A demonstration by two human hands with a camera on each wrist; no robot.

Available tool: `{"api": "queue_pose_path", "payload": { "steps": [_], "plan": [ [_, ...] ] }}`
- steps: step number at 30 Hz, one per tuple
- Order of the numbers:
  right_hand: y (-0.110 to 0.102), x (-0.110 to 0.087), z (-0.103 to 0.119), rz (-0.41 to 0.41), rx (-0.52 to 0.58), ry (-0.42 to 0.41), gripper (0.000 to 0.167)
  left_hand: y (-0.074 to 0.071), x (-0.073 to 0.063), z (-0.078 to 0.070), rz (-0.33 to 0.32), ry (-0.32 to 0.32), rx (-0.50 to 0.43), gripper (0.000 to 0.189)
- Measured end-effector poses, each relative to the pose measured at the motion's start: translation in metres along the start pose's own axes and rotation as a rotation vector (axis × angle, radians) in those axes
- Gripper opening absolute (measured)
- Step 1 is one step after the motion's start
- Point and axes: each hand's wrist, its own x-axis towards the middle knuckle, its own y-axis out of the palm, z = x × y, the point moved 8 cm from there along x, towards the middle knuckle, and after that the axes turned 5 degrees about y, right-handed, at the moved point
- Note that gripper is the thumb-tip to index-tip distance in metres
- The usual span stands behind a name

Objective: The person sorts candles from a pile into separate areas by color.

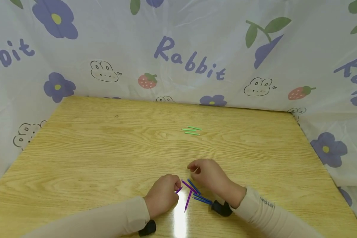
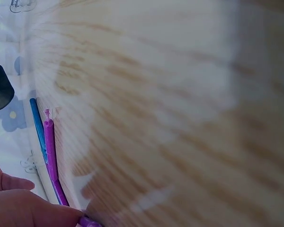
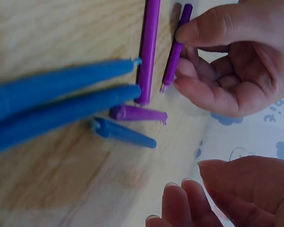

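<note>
My left hand [image 1: 163,195] pinches a thin purple candle [image 3: 177,47] between thumb and fingers, low over the table. Two more purple candles, one slanted [image 1: 189,186] and one pointing toward me [image 1: 188,201], lie just right of it. Three blue candles [image 1: 194,187] are beside and partly against them, under the right forearm side. Over the far side of this pile hovers my right hand [image 1: 209,173], its fingers loosely bent with nothing between them. In the right wrist view, pale wicks show at some candle ends.
Three green candles [image 1: 192,133] lie grouped farther back on the wooden table [image 1: 107,145]. A white cloth [image 1: 178,29] printed with rabbits and flowers hangs behind and at the sides. Black wrist devices [image 1: 221,209] sit under both forearms.
</note>
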Motion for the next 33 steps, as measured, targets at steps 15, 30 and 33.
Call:
{"api": "queue_pose_path", "payload": {
  "steps": [15, 30, 33],
  "plan": [
    [0.012, -0.010, 0.005, 0.068, -0.011, -0.024, 0.015, 0.002, -0.002, 0.003, 0.015, -0.037, 0.012, 0.021],
    [0.018, -0.012, 0.005, 0.105, 0.014, -0.019, 0.011, 0.000, -0.003, 0.004, 0.019, -0.037, 0.007, 0.019],
    [0.019, -0.013, 0.005, 0.105, 0.003, -0.011, 0.011, 0.000, -0.003, 0.004, 0.018, -0.028, 0.000, 0.020]
  ]
}}
